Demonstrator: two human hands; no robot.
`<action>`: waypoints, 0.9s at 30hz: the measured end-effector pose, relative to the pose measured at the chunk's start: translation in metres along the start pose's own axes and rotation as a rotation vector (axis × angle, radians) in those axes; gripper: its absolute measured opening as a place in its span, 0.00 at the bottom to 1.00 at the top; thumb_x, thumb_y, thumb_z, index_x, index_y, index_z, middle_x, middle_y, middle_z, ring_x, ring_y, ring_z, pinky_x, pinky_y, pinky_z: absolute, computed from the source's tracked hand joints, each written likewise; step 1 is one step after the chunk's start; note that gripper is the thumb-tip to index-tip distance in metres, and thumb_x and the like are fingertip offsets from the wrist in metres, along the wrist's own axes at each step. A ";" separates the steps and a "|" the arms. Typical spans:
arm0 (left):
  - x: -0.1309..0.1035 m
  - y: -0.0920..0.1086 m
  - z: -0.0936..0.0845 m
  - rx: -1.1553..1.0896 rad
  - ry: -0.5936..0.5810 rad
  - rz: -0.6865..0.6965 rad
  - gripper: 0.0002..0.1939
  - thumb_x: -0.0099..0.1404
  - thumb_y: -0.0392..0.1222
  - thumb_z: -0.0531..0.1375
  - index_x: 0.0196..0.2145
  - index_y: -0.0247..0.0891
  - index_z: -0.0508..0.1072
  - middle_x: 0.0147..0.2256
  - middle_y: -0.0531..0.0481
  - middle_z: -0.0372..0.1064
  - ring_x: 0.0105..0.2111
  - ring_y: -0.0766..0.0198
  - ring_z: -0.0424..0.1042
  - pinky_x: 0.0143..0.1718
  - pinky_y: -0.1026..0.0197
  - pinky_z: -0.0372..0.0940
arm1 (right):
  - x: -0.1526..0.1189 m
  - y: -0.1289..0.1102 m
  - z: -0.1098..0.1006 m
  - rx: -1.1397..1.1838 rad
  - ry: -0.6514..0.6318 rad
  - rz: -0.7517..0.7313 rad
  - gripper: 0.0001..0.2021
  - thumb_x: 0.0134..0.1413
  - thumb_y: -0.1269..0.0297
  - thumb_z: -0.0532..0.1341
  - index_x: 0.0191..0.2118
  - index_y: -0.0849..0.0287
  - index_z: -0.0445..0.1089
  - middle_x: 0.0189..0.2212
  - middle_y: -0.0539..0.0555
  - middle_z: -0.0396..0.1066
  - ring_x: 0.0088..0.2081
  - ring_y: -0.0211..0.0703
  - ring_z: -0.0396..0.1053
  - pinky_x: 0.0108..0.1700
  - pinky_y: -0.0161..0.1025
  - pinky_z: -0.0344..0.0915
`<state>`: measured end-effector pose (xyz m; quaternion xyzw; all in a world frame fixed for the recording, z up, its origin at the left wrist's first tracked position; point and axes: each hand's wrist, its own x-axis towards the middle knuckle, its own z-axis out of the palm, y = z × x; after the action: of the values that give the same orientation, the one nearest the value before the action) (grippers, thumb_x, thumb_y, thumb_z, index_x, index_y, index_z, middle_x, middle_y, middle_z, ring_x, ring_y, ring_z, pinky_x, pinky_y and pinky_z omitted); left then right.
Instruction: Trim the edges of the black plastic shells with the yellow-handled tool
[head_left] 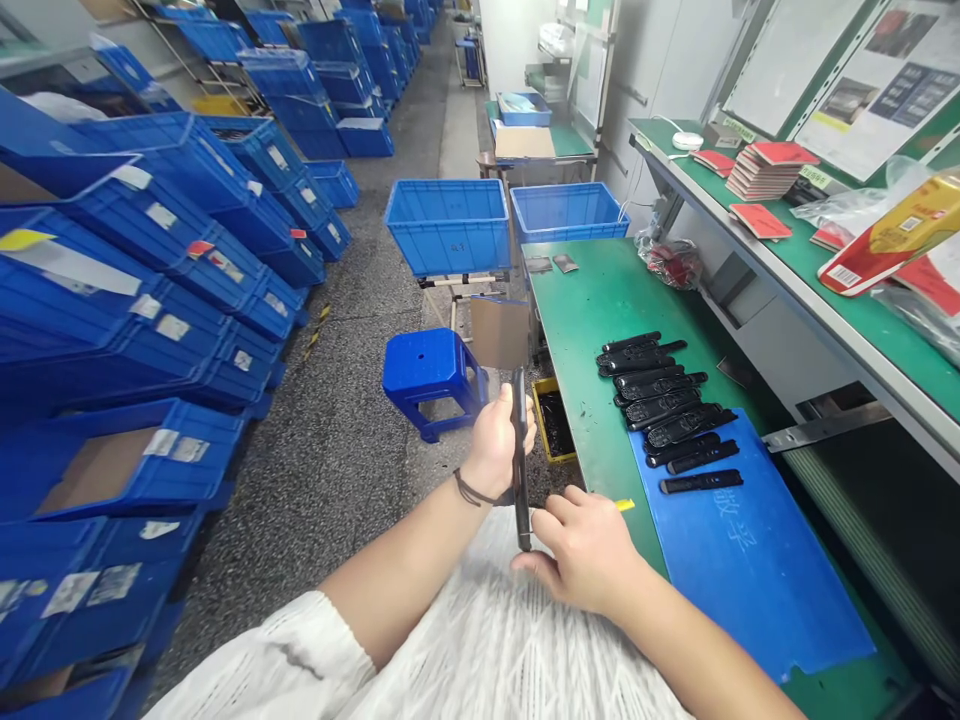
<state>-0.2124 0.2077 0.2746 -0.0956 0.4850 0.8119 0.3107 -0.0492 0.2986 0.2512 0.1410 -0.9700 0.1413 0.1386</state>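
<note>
My left hand (495, 440) is wrapped round a long, slim black plastic part (521, 460), which stands nearly upright in the view, edge toward me. My right hand (581, 545) is at the part's lower end, fingers curled and thumb below that end. What these fingers hold is hidden. A small yellow tip (624, 505) shows just past the right knuckles; I cannot tell whether it belongs to something in the hand. To the right, several similar black plastic parts (667, 410) lie in a row on the green table (592, 330), partly over a blue sheet (757, 560).
A blue stool (427, 365) and a yellow bin (551, 420) with dark contents stand beside the table. Blue crates (450, 230) are beyond it, with stacked crates (165, 260) along the left. A shelf (795, 290) with red booklets (772, 170) overhangs the right side.
</note>
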 end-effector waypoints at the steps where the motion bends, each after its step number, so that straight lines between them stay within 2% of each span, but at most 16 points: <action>1: 0.001 0.000 -0.001 -0.008 0.012 -0.013 0.27 0.76 0.63 0.51 0.28 0.38 0.63 0.17 0.61 0.48 0.12 0.73 0.46 0.12 0.70 0.45 | 0.000 -0.001 0.000 -0.014 0.006 -0.005 0.25 0.69 0.38 0.55 0.32 0.56 0.65 0.26 0.50 0.66 0.29 0.41 0.55 0.32 0.43 0.36; 5: 0.008 -0.004 -0.006 -0.023 0.074 -0.061 0.27 0.75 0.64 0.52 0.28 0.39 0.62 0.17 0.62 0.46 0.12 0.73 0.45 0.13 0.69 0.43 | 0.001 -0.004 0.005 -0.072 0.064 -0.011 0.23 0.70 0.42 0.57 0.30 0.56 0.64 0.25 0.50 0.65 0.29 0.42 0.55 0.32 0.44 0.37; 8: 0.016 -0.005 -0.012 -0.022 0.108 -0.074 0.27 0.75 0.64 0.52 0.28 0.39 0.62 0.17 0.63 0.45 0.12 0.74 0.44 0.13 0.69 0.42 | -0.002 -0.006 0.008 -0.106 0.161 -0.026 0.22 0.71 0.47 0.58 0.28 0.56 0.63 0.23 0.50 0.62 0.29 0.41 0.54 0.32 0.44 0.38; 11: 0.022 -0.004 -0.019 -0.022 0.147 -0.061 0.27 0.76 0.63 0.51 0.28 0.39 0.62 0.17 0.62 0.47 0.12 0.74 0.44 0.13 0.68 0.42 | -0.011 -0.003 0.007 -0.042 0.282 -0.069 0.22 0.71 0.55 0.59 0.24 0.56 0.60 0.20 0.49 0.58 0.26 0.40 0.50 0.31 0.44 0.39; 13: 0.025 -0.002 -0.023 -0.021 0.174 -0.045 0.26 0.76 0.62 0.52 0.29 0.39 0.63 0.17 0.62 0.49 0.12 0.73 0.46 0.13 0.68 0.44 | -0.017 0.004 0.004 0.037 0.341 -0.033 0.19 0.70 0.61 0.59 0.25 0.56 0.61 0.19 0.48 0.57 0.25 0.40 0.50 0.31 0.43 0.41; 14: 0.026 -0.002 -0.025 -0.020 0.186 -0.037 0.26 0.75 0.63 0.53 0.30 0.38 0.64 0.18 0.61 0.50 0.12 0.73 0.47 0.13 0.68 0.44 | -0.020 0.008 0.003 0.070 0.351 0.031 0.15 0.70 0.64 0.58 0.28 0.55 0.65 0.20 0.48 0.59 0.26 0.40 0.53 0.31 0.42 0.43; 16: 0.028 -0.004 -0.027 -0.016 0.198 -0.022 0.25 0.74 0.63 0.54 0.31 0.38 0.65 0.18 0.61 0.51 0.12 0.73 0.48 0.13 0.68 0.45 | -0.022 0.014 0.002 0.157 0.318 0.199 0.06 0.70 0.65 0.57 0.42 0.57 0.71 0.26 0.49 0.67 0.28 0.40 0.61 0.31 0.39 0.52; 18: 0.028 -0.008 -0.026 -0.009 0.199 -0.009 0.25 0.73 0.64 0.55 0.31 0.38 0.65 0.18 0.61 0.52 0.12 0.72 0.49 0.14 0.68 0.45 | -0.019 0.015 0.003 0.307 0.229 0.323 0.12 0.70 0.59 0.60 0.52 0.58 0.70 0.33 0.52 0.73 0.30 0.39 0.67 0.34 0.37 0.60; 19: 0.027 -0.011 -0.025 -0.004 0.196 -0.003 0.26 0.73 0.65 0.55 0.32 0.38 0.65 0.17 0.61 0.52 0.12 0.72 0.50 0.14 0.68 0.45 | -0.017 0.013 0.005 0.395 0.183 0.347 0.15 0.68 0.54 0.62 0.53 0.58 0.70 0.35 0.52 0.75 0.31 0.38 0.69 0.35 0.36 0.62; 22: 0.024 -0.018 -0.019 0.011 0.178 0.008 0.27 0.72 0.67 0.56 0.32 0.39 0.65 0.17 0.61 0.52 0.12 0.72 0.51 0.14 0.68 0.45 | -0.006 0.004 0.012 0.584 0.138 0.334 0.15 0.66 0.48 0.63 0.39 0.57 0.73 0.29 0.49 0.73 0.28 0.36 0.69 0.33 0.34 0.62; 25: 0.020 -0.019 -0.016 0.020 0.160 0.013 0.27 0.71 0.67 0.56 0.31 0.39 0.64 0.17 0.61 0.52 0.12 0.72 0.50 0.13 0.68 0.45 | -0.001 0.002 0.019 0.615 0.229 0.378 0.21 0.71 0.53 0.58 0.27 0.57 0.70 0.21 0.47 0.67 0.23 0.34 0.65 0.29 0.33 0.58; 27: 0.017 -0.015 -0.017 0.015 0.153 0.022 0.26 0.72 0.66 0.56 0.31 0.40 0.64 0.18 0.61 0.51 0.12 0.72 0.49 0.13 0.68 0.44 | -0.004 0.008 0.022 0.572 0.308 0.458 0.22 0.73 0.55 0.55 0.26 0.57 0.69 0.21 0.48 0.67 0.23 0.35 0.63 0.28 0.34 0.57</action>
<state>-0.2197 0.2055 0.2469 -0.1497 0.5144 0.8019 0.2645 -0.0528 0.2998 0.2282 -0.0688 -0.8657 0.4524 0.2027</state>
